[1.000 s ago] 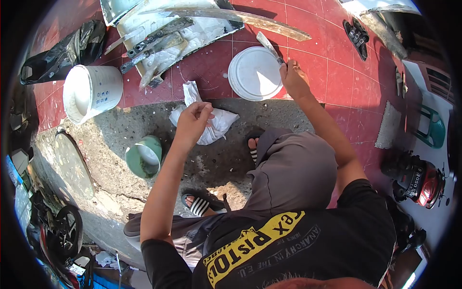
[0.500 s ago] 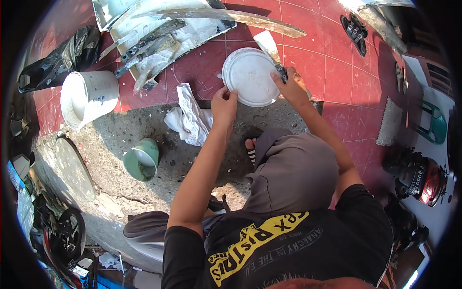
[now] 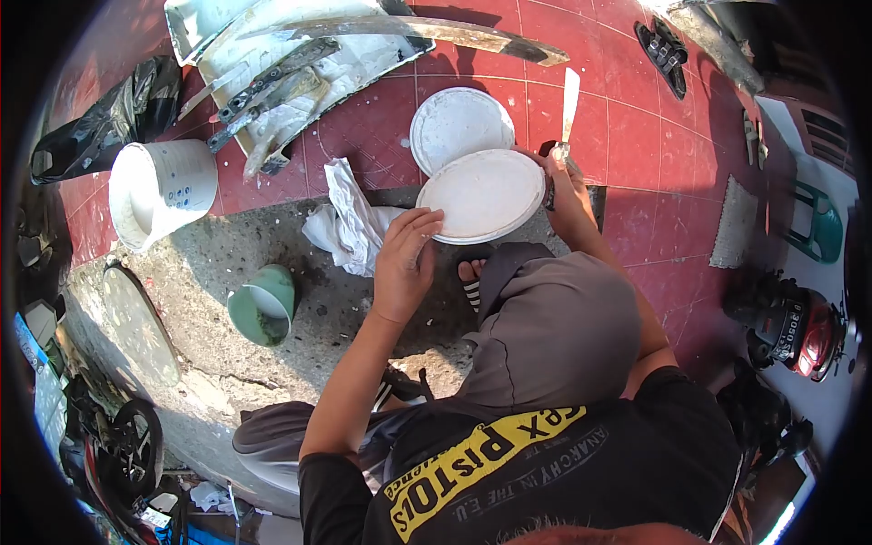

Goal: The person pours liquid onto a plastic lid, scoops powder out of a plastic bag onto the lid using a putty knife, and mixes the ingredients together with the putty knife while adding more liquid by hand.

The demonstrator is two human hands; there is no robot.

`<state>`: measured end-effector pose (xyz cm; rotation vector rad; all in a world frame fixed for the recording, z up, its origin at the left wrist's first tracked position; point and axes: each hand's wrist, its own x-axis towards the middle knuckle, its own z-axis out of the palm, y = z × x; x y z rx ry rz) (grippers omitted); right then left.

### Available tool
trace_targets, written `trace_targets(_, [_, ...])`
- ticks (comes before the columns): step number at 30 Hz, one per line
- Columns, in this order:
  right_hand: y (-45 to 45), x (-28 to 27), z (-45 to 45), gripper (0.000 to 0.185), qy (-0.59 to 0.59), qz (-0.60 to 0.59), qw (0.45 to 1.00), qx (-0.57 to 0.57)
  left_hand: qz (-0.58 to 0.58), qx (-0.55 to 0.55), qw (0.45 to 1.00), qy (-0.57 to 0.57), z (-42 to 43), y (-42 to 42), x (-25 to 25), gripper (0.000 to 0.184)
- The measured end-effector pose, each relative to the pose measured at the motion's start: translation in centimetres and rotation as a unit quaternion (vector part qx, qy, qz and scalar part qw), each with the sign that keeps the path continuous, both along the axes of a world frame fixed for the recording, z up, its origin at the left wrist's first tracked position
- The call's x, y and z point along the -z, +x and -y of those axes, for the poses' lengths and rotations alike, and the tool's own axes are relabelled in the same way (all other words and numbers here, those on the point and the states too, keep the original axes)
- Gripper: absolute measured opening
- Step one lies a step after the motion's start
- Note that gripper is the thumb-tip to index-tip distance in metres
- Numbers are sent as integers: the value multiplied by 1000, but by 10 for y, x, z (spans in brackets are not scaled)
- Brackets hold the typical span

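A round white lid (image 3: 481, 195) is held tilted between my two hands. My left hand (image 3: 409, 259) has its fingers closed at the lid's left edge. My right hand (image 3: 568, 186) grips a putty knife (image 3: 569, 104) by its dark handle, blade pointing up and away, and also meets the lid's right edge. Just beyond, partly covered by the lid, is a second round white surface (image 3: 461, 127) with a raised rim; I cannot tell whether it is another lid or a filled container. A crumpled white sheet (image 3: 352, 222) lies left of my left hand.
To the left stand a white bucket (image 3: 168, 191) and a tilted green pail (image 3: 263, 304). Several paint-smeared tools (image 3: 282, 86) and a long wooden strip (image 3: 472, 34) lie on a white tray (image 3: 341, 95). A black sandal (image 3: 663, 56) is at the far right. A parked motorcycle (image 3: 799, 331) stands at right.
The white lid has come up and toward me, uncovering the round white surface beneath. My left hand has moved down slightly, and the putty knife has swung right to a more upright angle.
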<state>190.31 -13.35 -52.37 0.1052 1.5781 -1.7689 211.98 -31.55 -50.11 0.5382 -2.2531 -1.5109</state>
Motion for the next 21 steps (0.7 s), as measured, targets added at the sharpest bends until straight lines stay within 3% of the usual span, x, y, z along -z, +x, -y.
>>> trace_targets(1, [4, -38, 23, 22, -2, 90, 995, 45, 2, 28, 997, -66, 5, 0, 3, 34])
trace_targets(2, [3, -34, 22, 22, -2, 89, 995, 45, 4, 55, 990, -132, 10, 1, 5, 34])
trace_targets(4, [-4, -22, 23, 12, 63, 47, 997, -7, 8, 44, 989, -142, 15, 1, 7, 34])
trace_targets(8, [-4, -10, 29, 20, 5, 46, 999, -3, 43, -16, 973, -225, 21, 4, 7, 37])
trace_targets(13, [-1, -14, 39, 21, -15, 35, 999, 5, 43, -76, 981, -175, 16, 8, 25, 37])
trace_targets(15, [-2, -12, 40, 21, -18, 38, 999, 6, -34, -174, 979, 98, 11, 5, 31, 32])
trace_targets(16, [-2, -11, 40, 21, -29, 36, 999, 6, -34, -174, 979, 98, 12, 5, 31, 32])
trace_targets(18, [-1, -9, 41, 21, -39, 34, 999, 5, -34, -233, 878, 417, 13, 2, 29, 39])
trace_targets(21, [-1, -5, 41, 21, -57, 26, 998, 11, 39, -210, 856, 470, 18, -5, 22, 44])
